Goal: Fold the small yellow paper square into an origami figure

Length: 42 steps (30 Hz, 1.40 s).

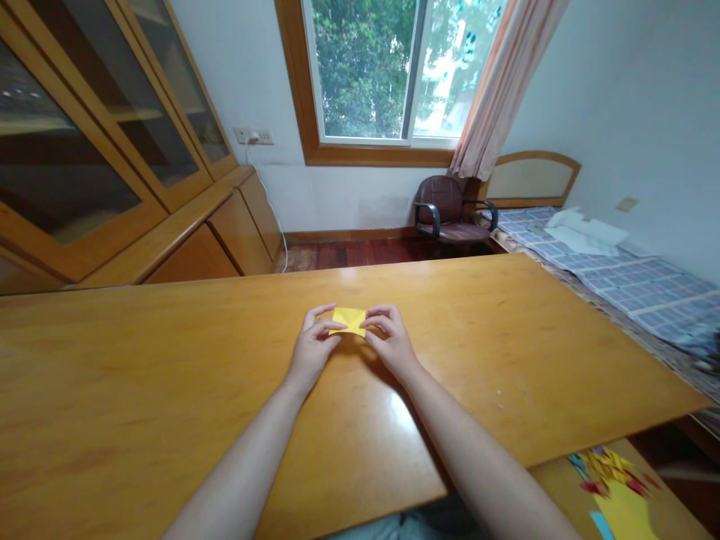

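Observation:
A small folded piece of yellow paper (349,319) is held between my two hands, just over the wooden table. Crease lines show on its upper face, and its lower edge bows a little. My left hand (315,346) grips the left end, fingers on top and thumb below. At the right end, my right hand (392,341) pinches the paper in the same way. The fingertips cover both short ends of the paper.
The wooden table (169,390) spans the view. Lower right, a lower surface holds colourful folded paper pieces (610,466) and a yellow sheet (627,514). Beyond stand a brown armchair (450,214), a bed (619,274) and, at left, a glass-door cabinet (163,199).

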Each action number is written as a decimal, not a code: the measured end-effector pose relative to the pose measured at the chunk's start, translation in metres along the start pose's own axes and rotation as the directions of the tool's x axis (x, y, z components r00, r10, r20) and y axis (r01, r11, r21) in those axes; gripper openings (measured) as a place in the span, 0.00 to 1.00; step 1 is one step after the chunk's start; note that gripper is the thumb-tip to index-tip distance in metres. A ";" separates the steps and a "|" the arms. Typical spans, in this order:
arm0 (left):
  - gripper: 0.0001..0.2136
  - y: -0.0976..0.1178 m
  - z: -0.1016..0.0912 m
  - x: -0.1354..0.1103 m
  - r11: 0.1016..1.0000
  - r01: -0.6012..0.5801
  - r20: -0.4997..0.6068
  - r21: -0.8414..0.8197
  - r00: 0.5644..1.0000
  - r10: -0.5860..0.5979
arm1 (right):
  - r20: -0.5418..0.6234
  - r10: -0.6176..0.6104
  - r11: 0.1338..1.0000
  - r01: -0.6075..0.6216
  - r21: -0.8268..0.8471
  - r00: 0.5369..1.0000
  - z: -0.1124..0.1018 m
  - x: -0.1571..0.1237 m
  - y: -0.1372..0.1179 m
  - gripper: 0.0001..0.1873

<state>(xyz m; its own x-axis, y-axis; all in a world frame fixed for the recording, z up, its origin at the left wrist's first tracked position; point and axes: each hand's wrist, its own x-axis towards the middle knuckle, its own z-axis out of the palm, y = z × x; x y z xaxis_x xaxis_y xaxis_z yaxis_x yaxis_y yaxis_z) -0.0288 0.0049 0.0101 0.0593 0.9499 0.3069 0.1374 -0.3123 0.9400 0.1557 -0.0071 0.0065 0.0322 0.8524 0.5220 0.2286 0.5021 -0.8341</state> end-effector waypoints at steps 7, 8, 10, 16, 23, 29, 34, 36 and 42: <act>0.04 -0.002 -0.001 -0.003 0.994 -0.090 -0.035 0.055 0.995 0.092 | 0.165 0.106 0.992 -0.115 0.047 0.981 0.002 -0.002 0.005 0.13; 0.04 -0.003 -0.001 -0.003 0.993 -0.095 -0.029 0.069 0.995 0.098 | 0.176 0.099 0.994 -0.107 0.039 0.979 0.001 -0.002 0.005 0.12; 0.04 -0.004 0.000 -0.003 0.992 -0.092 -0.016 0.084 0.995 0.094 | 0.175 0.084 0.995 -0.090 0.031 0.981 0.000 -0.001 0.003 0.12; 0.10 -0.010 0.003 0.003 0.999 -0.012 -0.006 -0.038 1.000 0.012 | 0.136 0.077 0.995 -0.085 0.055 0.988 -0.002 0.001 0.003 0.12; 0.10 -0.009 0.003 0.005 0.995 0.035 0.074 -0.093 0.997 -0.028 | 0.105 0.086 0.994 -0.093 0.057 0.991 -0.002 0.002 0.006 0.10; 0.07 0.000 0.002 0.002 0.997 0.014 0.074 -0.081 0.997 -0.008 | 0.130 0.097 0.989 -0.110 0.097 0.987 -0.001 0.002 0.003 0.04; 0.06 0.001 0.003 0.000 0.999 0.003 0.072 -0.041 0.997 0.000 | 0.131 0.101 0.985 -0.118 0.130 0.986 -0.001 0.002 0.003 0.06; 0.06 0.001 0.004 -0.001 0.999 0.014 0.074 -0.048 0.997 -0.010 | 0.127 0.099 0.984 -0.116 0.136 0.987 -0.001 0.002 0.003 0.06; 0.11 -0.007 0.009 -0.001 0.978 0.130 0.058 -0.165 0.991 -0.122 | 0.142 0.107 0.985 -0.124 0.122 0.984 0.000 0.001 0.005 0.08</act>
<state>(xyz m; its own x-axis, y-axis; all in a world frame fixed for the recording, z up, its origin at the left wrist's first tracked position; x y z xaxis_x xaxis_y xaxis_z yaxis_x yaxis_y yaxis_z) -0.0212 0.0057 0.0016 0.0990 0.9785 0.1811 -0.0208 -0.1800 0.9835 0.1572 -0.0042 0.0029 -0.0825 0.9131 0.3993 0.1028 0.4063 -0.9079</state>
